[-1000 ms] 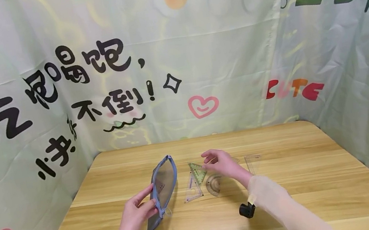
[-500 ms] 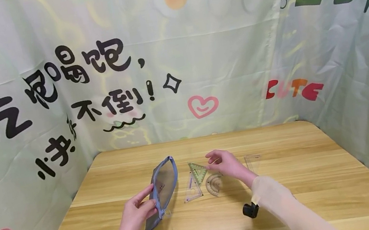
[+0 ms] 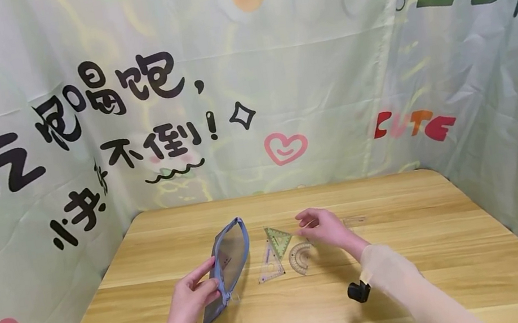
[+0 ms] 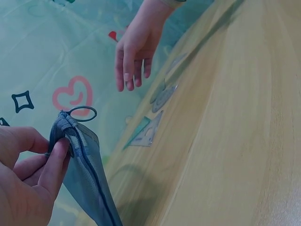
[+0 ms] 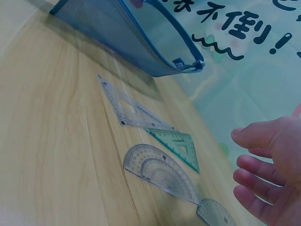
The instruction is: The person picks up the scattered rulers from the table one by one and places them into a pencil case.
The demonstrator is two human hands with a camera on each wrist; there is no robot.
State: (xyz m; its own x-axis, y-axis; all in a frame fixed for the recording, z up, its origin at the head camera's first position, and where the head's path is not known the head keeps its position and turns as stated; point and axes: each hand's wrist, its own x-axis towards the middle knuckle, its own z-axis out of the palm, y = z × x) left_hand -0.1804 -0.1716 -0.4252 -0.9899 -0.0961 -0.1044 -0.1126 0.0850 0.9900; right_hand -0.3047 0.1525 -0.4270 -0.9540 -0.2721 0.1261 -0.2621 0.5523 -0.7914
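Note:
My left hand (image 3: 194, 295) pinches the edge of a blue zippered mesh pouch (image 3: 233, 251) between thumb and fingers. The pouch is tilted upright with its mouth spread, and a ring hangs from its zip in the left wrist view. My right hand (image 3: 324, 228) hovers above the table with relaxed fingers and holds nothing. To its left lie a green set square (image 3: 279, 241), a clear set square (image 3: 271, 267) and a clear protractor (image 3: 300, 259). Near the right hand in the right wrist view is a second protractor (image 5: 214, 213), cut off by the frame edge.
Another clear set square (image 3: 355, 220) lies beyond the right hand, partly hidden by it. The wooden table (image 3: 150, 248) is enclosed by printed cloth walls (image 3: 329, 87). A black camera (image 3: 359, 291) is fixed at the right sleeve.
My right hand has drifted a little to the right, away from the green set square. The left hand and the pouch have stayed almost still.

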